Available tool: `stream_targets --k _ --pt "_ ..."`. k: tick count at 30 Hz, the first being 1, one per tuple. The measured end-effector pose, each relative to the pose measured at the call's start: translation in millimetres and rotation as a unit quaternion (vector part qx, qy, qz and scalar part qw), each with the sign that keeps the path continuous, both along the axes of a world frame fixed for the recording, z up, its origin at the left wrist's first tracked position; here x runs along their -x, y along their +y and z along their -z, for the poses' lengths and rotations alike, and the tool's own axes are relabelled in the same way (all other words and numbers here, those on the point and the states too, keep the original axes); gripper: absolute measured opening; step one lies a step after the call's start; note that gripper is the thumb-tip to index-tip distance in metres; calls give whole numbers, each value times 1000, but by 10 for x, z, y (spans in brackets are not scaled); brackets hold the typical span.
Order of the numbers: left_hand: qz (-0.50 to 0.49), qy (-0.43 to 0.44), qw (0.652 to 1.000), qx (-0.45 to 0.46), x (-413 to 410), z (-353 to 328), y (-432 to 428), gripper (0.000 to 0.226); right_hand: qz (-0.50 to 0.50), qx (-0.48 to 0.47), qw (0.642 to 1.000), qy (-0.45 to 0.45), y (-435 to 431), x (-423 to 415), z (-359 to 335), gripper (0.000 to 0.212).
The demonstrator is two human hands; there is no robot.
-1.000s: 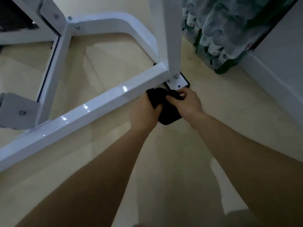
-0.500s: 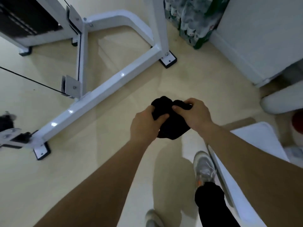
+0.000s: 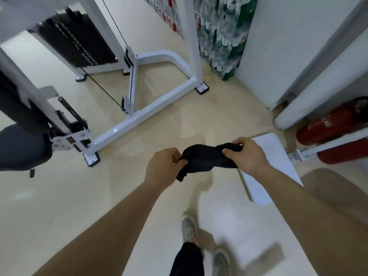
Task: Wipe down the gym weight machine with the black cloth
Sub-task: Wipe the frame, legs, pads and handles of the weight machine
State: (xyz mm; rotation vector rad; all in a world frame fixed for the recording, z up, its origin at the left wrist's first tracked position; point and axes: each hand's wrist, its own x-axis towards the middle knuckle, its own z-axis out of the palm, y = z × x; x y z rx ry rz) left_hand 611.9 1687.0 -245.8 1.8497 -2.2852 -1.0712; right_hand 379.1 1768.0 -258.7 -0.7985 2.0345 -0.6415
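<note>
I'm holding the black cloth (image 3: 205, 160) in mid-air over the floor (image 3: 59, 196), well apart from the weight machine's white base bar (image 3: 143, 114) — my left hand (image 3: 166, 166) is pinching one end and my right hand (image 3: 247, 154) is gripping the other. I'm judging this a refold: I should be pulling it flat and turning a clean face outward. Its long axis is running left to right between my hands, with one corner drooping floorward beside the left.

1. Black cloth (image 3: 207, 158): bunched and twisted, pulled between the left hand (image 3: 164, 166) and the right hand (image 3: 246, 154). Each hand grips one end. It is held in the air, well apart from the machine.
2. Gym weight machine (image 3: 139, 116): glossy white tube frame with a black weight stack (image 3: 79, 42) and a black cable (image 3: 103, 90). It stands upright.
</note>
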Motion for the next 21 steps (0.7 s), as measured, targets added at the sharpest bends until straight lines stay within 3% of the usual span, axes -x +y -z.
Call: stream_targets --k 12,21 --pt "-15 86 996 -36 -955 -2214 1445 17 -113 38 993 27 1367 -805 -2191 19" --pt "-8 73 997 18 -2069 -2988 2011 16 -188 113 973 76 1708 -1889 -3188 12"
